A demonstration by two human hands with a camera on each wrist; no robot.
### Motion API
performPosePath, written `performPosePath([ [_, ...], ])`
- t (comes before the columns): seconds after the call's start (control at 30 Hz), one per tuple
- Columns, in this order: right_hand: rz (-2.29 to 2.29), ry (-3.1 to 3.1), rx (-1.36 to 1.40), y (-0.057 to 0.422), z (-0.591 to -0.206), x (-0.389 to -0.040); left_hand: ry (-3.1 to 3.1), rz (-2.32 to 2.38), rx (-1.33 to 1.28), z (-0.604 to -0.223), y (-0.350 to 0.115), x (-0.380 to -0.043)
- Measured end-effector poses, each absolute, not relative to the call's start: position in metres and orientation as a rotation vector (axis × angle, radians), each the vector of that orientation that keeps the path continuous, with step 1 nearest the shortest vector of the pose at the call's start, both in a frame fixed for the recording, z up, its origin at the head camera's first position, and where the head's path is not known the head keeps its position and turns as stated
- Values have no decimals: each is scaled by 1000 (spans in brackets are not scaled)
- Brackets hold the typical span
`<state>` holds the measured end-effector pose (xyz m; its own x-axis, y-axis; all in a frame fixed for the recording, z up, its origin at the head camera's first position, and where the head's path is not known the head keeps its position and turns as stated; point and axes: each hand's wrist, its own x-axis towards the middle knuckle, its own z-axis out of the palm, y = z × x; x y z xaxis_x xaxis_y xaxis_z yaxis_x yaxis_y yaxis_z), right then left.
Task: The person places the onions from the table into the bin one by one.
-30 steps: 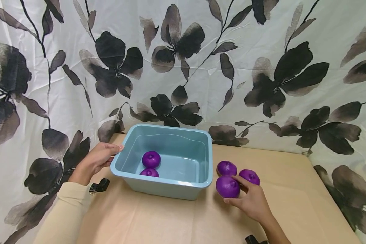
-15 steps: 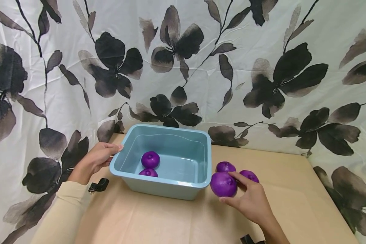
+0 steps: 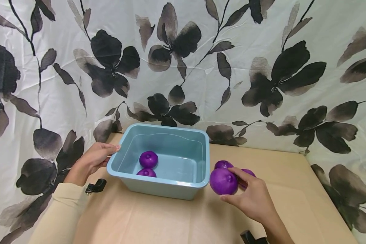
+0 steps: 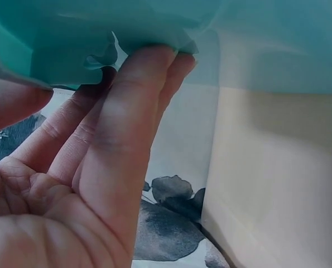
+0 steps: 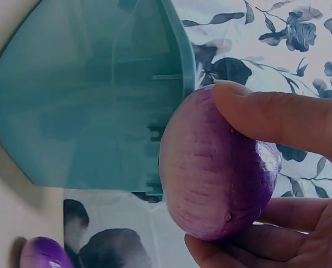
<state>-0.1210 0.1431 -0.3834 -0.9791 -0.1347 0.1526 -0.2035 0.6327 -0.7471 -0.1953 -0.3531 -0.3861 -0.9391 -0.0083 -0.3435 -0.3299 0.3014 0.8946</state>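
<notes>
In the head view my right hand (image 3: 252,193) holds a purple onion (image 3: 223,181) between thumb and fingers, just right of the light blue plastic tub (image 3: 167,190). The right wrist view shows the same onion (image 5: 219,164) up close, pale and streaked on one side, with the tub (image 5: 93,111) behind it. My left hand (image 3: 94,157) pinches the tub's left rim, thumb on top and fingers below. Inside the tub lie two purple onions, one (image 3: 148,159) behind the other (image 3: 147,172). Behind the held onion sit two more, one onion (image 3: 223,164) and another partly hidden onion (image 3: 248,172).
A tan table (image 3: 158,220) lies under everything. Behind it hangs a white cloth (image 3: 207,81) with a dark floral print. Black wrist mounts show beside the left wrist mount (image 3: 96,186) and at the right wrist mount (image 3: 252,237).
My right hand has shifted slightly left and up with the onion, nearer the tub's right side. My left hand keeps its hold on the rim. The whole view has drifted a little.
</notes>
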Motion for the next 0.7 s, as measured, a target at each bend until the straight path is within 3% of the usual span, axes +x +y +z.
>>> performPosePath([
  [0.7, 1083, -2687, 573, 114, -357, -142, 2283, 1699, -279, -388, -356, -195],
])
